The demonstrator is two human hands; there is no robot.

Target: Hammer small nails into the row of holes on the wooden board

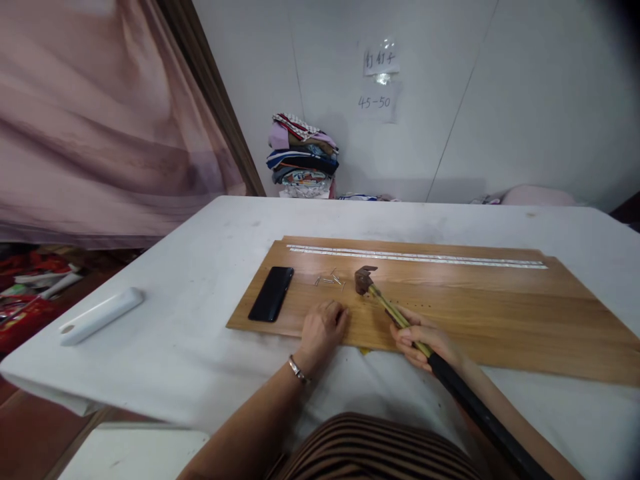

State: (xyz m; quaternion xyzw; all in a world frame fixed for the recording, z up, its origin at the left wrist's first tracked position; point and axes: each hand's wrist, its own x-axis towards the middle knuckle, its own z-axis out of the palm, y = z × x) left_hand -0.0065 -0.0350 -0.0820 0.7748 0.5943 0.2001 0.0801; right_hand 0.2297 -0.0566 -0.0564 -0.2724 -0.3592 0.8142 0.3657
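My right hand [425, 341] is wrapped round the yellow and black handle of a hammer [367, 280], whose dark head rests on the wooden board [500, 313]. My left hand [324, 327] lies on the board's near edge with its fingers curled, just left of the hammer head. What the fingers pinch, if anything, is too small to see. Several loose nails [331, 279] lie on the board just beyond that hand. A black phone [271, 293] lies flat on the board's left end.
The board rests on a white table [200, 333]. A white oblong object [100, 316] lies near the table's left edge. A silvery strip [415, 256] runs along the board's far side. Folded clothes [303, 157] are stacked against the wall behind.
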